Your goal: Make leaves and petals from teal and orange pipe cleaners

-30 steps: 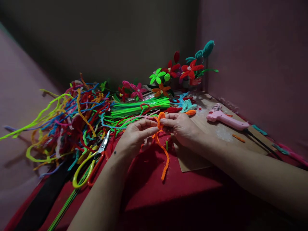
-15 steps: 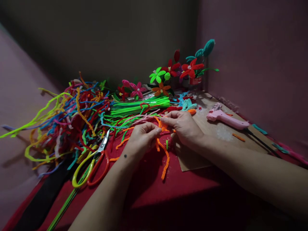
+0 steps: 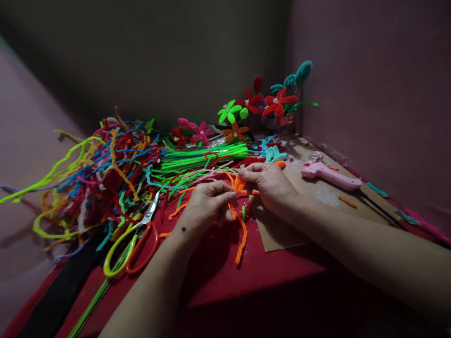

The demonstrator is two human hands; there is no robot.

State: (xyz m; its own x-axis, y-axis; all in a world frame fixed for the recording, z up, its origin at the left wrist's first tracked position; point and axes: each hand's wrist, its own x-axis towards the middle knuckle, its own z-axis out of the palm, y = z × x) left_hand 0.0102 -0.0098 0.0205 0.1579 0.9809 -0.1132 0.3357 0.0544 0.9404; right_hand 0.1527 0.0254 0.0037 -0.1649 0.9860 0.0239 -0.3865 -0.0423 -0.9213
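Note:
Between my hands is an orange pipe-cleaner piece (image 3: 240,184) with petal-like loops. My left hand (image 3: 210,205) pinches its left side between thumb and forefinger. My right hand (image 3: 269,184) holds its right side, thumb and fingers pressed together. An orange strand (image 3: 242,239) lies below them on the red cloth (image 3: 218,272). A short green piece (image 3: 243,212) is just under my right hand. The fingertips hide part of the orange piece.
Scissors (image 3: 151,211) and a tangled heap of coloured pipe cleaners (image 3: 105,164) lie left. Behind are a green bundle (image 3: 204,156) and fuzzy flowers (image 3: 235,131). On the right, a pink glue gun (image 3: 329,175) rests on a brown board (image 3: 294,188).
The view has shifted slightly. My fingers have moved a little around the orange piece, and more of its petal-like part shows between them. Both hands keep their hold.

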